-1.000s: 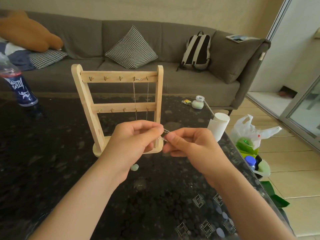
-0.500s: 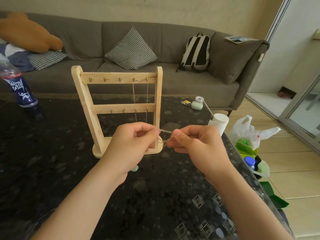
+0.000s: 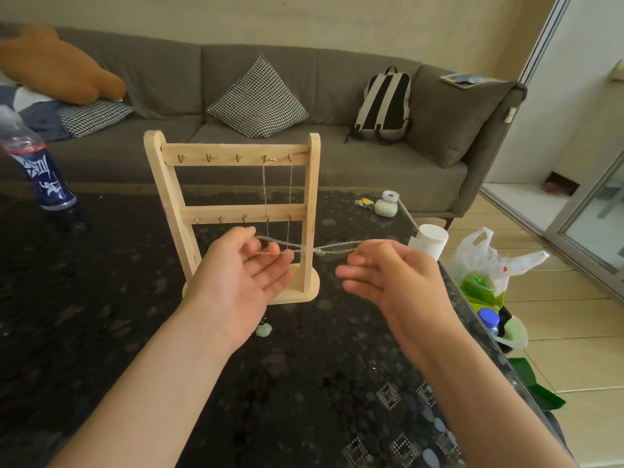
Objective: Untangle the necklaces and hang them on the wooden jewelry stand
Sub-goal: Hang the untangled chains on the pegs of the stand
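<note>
My left hand (image 3: 236, 285) lies palm up, fingers (image 3: 277, 265) loosely spread, the necklace (image 3: 324, 248) draped across them and stretched to my right hand (image 3: 395, 275) at 3 o'clock. Whether that hand pinches it, I cannot tell. The wooden stand (image 3: 236, 153) is at 12 o'clock.

Smooth pale wood stand (image 3: 233, 153), fine metal chain (image 3: 332, 246), glossy speckled tabletop (image 3: 101, 332), matt cloth sofa (image 3: 162, 72).

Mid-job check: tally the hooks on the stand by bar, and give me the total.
Top bar hooks: 5
Lower bar hooks: 5
Total: 10 hooks on the stand
</note>
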Tool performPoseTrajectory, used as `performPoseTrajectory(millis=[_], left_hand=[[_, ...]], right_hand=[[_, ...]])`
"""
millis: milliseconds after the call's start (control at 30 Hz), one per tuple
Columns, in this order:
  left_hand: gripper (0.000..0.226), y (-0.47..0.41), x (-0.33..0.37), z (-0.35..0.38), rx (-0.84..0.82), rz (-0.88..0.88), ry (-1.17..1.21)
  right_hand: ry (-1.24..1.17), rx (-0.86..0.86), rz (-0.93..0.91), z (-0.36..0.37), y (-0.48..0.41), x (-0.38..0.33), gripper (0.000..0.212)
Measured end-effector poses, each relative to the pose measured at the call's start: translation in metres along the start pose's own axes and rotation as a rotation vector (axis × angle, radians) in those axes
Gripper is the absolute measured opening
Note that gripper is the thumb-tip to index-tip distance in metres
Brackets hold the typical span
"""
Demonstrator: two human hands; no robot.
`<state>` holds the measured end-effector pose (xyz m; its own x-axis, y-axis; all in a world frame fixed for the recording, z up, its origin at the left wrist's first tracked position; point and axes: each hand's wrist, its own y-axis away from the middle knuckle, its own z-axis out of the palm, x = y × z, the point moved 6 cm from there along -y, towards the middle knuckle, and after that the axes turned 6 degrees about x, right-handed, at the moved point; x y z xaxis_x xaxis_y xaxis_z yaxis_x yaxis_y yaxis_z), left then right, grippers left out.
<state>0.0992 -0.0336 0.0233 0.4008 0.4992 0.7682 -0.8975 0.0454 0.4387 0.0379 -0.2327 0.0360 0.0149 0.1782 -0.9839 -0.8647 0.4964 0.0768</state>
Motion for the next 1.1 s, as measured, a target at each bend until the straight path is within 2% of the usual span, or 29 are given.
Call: performPoseTrajectory(millis=[100, 167, 233, 367, 433, 500, 533, 600, 633, 700, 767, 867, 933, 1000, 1100], left_hand=[[0.031, 0.007, -0.002, 0.005, -0.074, -0.086, 0.126], [0.026, 0.013, -0.004, 0.013, -0.153, -0.083, 0.138], [0.033, 0.014, -0.005, 0.017, -0.167, -0.028, 0.063], [0.031, 0.007, -0.004, 0.012, -0.073, 0.087, -0.21], [0.023, 0.006, -0.003, 0.01, -0.037, 0.103, -0.209], [0.015, 0.009, -0.001, 0.01, -0.01, 0.102, -0.154], [0.019, 0.011, 0.0, 0.012, -0.018, 0.1, -0.125], [0.047, 0.013, 0.004, 0.015, -0.052, 0.121, -0.128], [0.06, 0.014, 0.006, 0.016, -0.067, 0.156, -0.187], [0.07, 0.017, 0.014, 0.016, -0.074, 0.314, -0.418], [0.064, 0.02, 0.022, 0.018, -0.1, 0.548, -0.657], [0.053, 0.027, 0.024, 0.021, -0.165, 0.887, -0.894], [0.05, 0.029, 0.018, 0.024, -0.152, 1.045, -1.059], [0.046, 0.027, 0.01, 0.027, -0.114, 1.082, -1.221], [0.022, 0.024, -0.002, 0.031, -0.131, 0.947, -1.391]], right_hand=[[-0.434, -0.015, 0.209, 0.007, -0.002, 0.009, 0.018], [-0.598, -0.048, 0.288, 0.014, 0.0, 0.012, 0.013], [-0.685, -0.089, 0.314, 0.018, 0.002, 0.012, 0.009], [-0.711, -0.124, 0.296, 0.017, 0.003, 0.007, 0.009], [-0.691, -0.126, 0.289, 0.017, 0.005, 0.007, 0.011], [-0.661, -0.106, 0.268, 0.015, 0.006, 0.007, 0.026], [-0.653, -0.098, 0.255, 0.015, 0.007, 0.006, 0.03], [-0.65, -0.107, 0.236, 0.016, 0.008, 0.003, 0.028], [-0.657, -0.113, 0.234, 0.017, 0.008, 0.002, 0.023], [-0.692, -0.111, 0.244, 0.016, 0.007, 0.001, 0.02], [-0.701, -0.106, 0.242, 0.014, 0.005, 0.0, 0.027], [-0.629, -0.125, 0.229, 0.013, 0.004, 0.002, 0.033], [-0.571, -0.138, 0.206, 0.011, 0.002, 0.003, 0.035], [-0.487, -0.141, 0.16, 0.01, 0.001, 0.002, 0.035], [-0.292, -0.128, 0.073, 0.007, 0.0, -0.003, 0.032]])
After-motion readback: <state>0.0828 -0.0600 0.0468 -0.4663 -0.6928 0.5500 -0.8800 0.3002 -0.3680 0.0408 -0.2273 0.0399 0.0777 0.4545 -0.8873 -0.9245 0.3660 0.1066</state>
